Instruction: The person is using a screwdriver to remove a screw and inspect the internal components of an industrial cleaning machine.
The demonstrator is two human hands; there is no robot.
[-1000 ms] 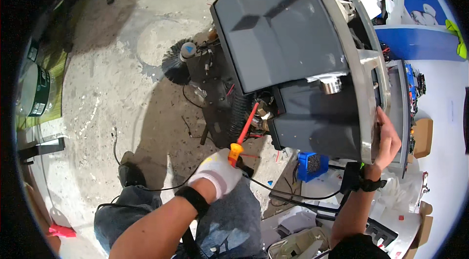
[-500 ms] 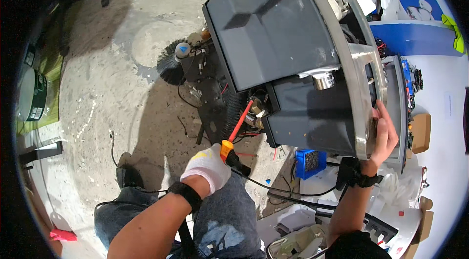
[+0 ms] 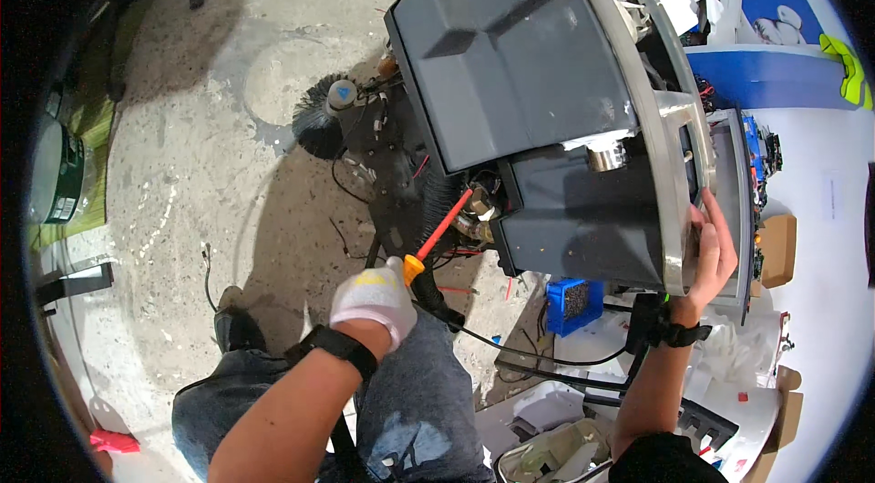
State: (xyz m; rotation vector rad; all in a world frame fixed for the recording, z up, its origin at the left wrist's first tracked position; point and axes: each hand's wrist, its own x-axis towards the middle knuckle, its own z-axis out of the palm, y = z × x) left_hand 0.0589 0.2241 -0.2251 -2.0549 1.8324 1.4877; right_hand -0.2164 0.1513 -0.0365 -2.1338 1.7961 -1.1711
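My left hand, in a white knit glove, is closed around the yellow handle of a screwdriver with a red sheathed shaft. The shaft points up and right, its end by brass-coloured fittings and wires under a dark grey plastic tank. A black ribbed hose runs down beside the shaft. Bare and with fingers stretched out, my right hand lies against the metal rim of the machine. The tank sits inside this rim, and a short shiny pipe sticks out near it.
A round black brush is at the machine's far left, on the stained concrete floor. A blue bin of small dark parts stands below the machine. A black cable crosses near my knees. Cardboard boxes are at the right.
My left hand has shifted slightly down and left and turned a little, with the screwdriver in it. The shaft's end stays near the fittings. My right hand stays on the rim.
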